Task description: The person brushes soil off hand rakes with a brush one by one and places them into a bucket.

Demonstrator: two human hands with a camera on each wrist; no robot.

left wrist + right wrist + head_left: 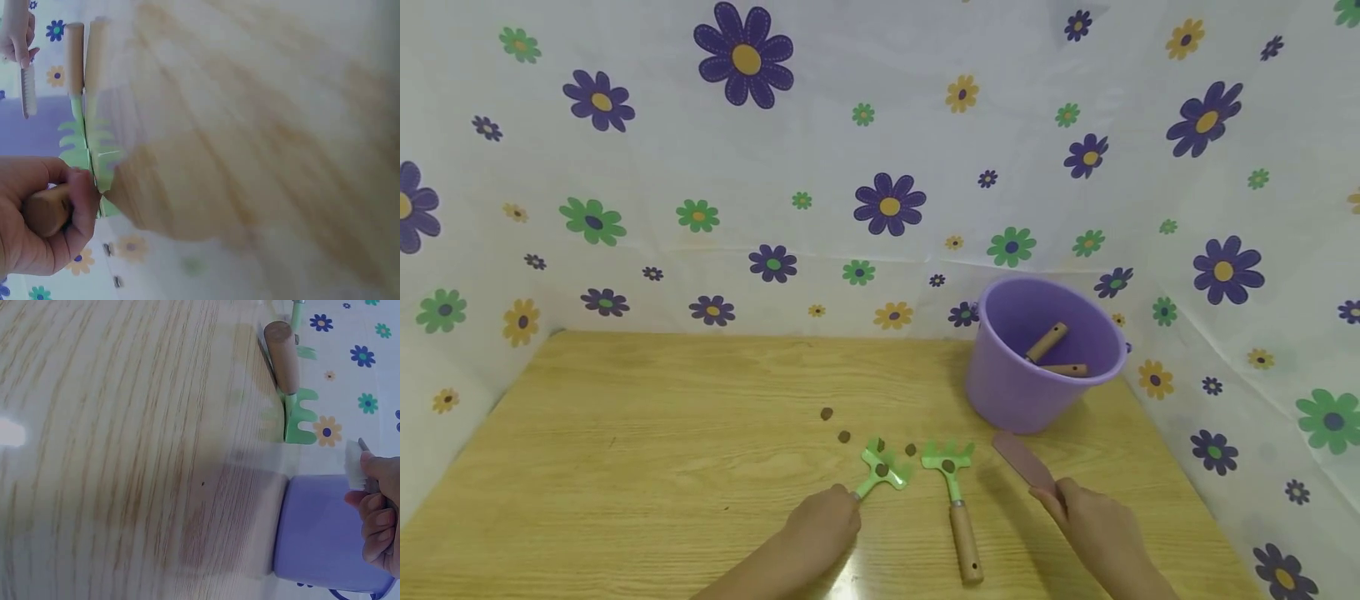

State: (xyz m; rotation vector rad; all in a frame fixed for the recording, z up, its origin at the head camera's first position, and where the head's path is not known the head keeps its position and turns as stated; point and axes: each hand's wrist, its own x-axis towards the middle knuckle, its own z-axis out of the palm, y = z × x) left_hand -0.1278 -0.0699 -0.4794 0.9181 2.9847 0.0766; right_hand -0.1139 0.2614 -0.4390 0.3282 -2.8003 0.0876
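My left hand (823, 527) grips the wooden handle of a small green hand rake (875, 479), whose tines are down near the tabletop. The handle's end (45, 215) shows inside the curled fingers in the left wrist view. A second green hand rake (965, 542) lies on the table just right of it, its tines pointing away. Small brown lumps (844, 437) are scattered around and over both rake heads. On the right, my right hand (1101, 525) holds a brush with a pinkish back (1024, 461) above the table. Its white bristles (355, 464) show in the right wrist view.
A purple bucket (1011, 392) stands at the back right, beyond the brush. Two wooden handles (1048, 342) stick up inside it. A flower-printed sheet (820, 167) hangs behind the wooden table (662, 433) and along its sides.
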